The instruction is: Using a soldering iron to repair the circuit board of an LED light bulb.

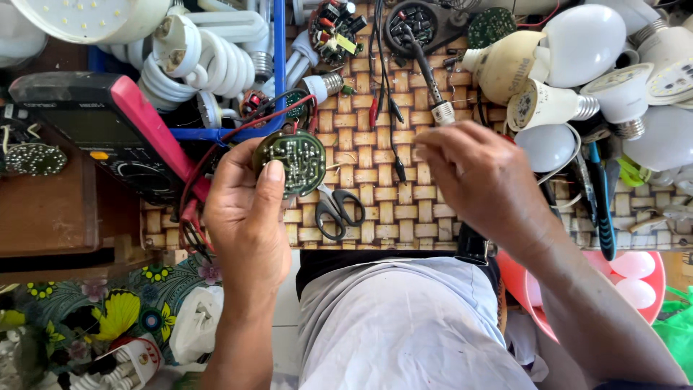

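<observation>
Seen from above, a person's left hand [245, 209] gripped a round green circuit board [292, 160] by its near-left edge, thumb pressed on the soldered face, holding it just above a woven bamboo surface [375, 180]. Red wires [216, 148] ran from the board toward a red-and-black multimeter [108, 130] lying to the left. The right hand [480, 180] hovered to the right of the board, well apart from it, fingers curled and pinched together; it may have held something small, but that could not be told from this view. A soldering iron [427, 76] lay on the mat just beyond that hand, its tip pointing away. Black-handled scissors [338, 209] rested on the mat between the two hands, just near of the board. Spiral fluorescent lamps [209, 61] crowded the far left, and white bulbs [585, 43] were heaped at the far right.
</observation>
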